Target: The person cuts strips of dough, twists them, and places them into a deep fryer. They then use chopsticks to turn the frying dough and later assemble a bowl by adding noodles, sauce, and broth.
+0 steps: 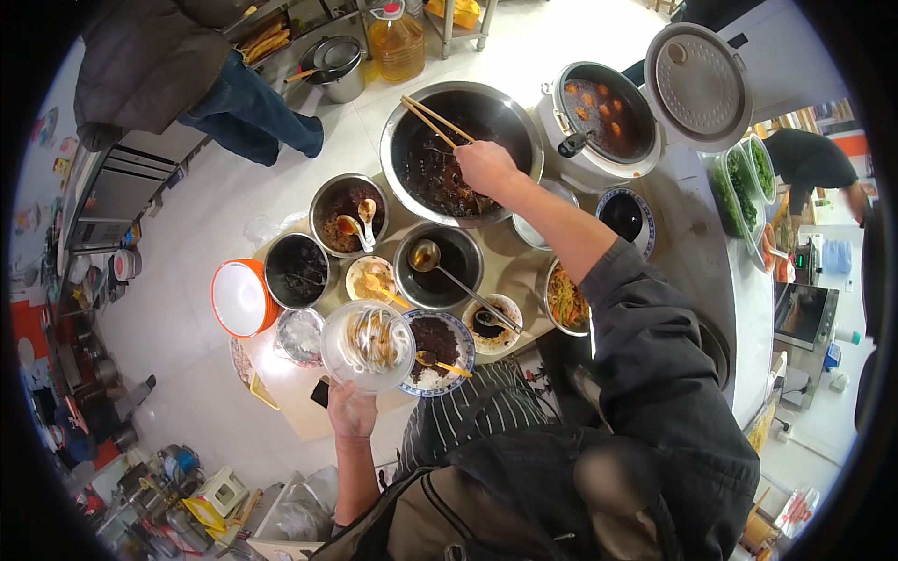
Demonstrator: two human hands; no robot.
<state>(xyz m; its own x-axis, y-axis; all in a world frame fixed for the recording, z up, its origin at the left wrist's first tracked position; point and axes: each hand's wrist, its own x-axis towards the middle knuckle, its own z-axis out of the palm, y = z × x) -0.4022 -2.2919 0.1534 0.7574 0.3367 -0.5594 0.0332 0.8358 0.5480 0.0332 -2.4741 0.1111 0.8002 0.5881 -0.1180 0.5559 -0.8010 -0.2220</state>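
Observation:
My left hand (pixel 352 410) holds a clear plastic bowl (pixel 330 357) of white noodles (pixel 370 343) topped with brown sauce. My right hand (pixel 487 168) grips a pair of wooden chopsticks (pixel 436 123) over a large steel basin (pixel 515 105). Dark, wet food (pixel 449 184) fills the bottom of the basin; I cannot tell what it is. Close to the left hand sits a blue-rimmed plate (pixel 414 384) of dark minced food, with a yellow-handled spoon (pixel 449 366) in it. A metal ladle (pixel 426 257) rests in a steel bowl (pixel 480 263) of dark liquid.
Beyond my right arm, a white cooker (pixel 551 130) with its lid (pixel 694 84) raised contains eggs in brown broth. Stacked orange-rimmed bowls (pixel 238 298) stand at the table's left. A bowl of shredded vegetables (pixel 570 298) lies under my forearm. One person (pixel 168 77) stands at upper left, another (pixel 807 158) at right.

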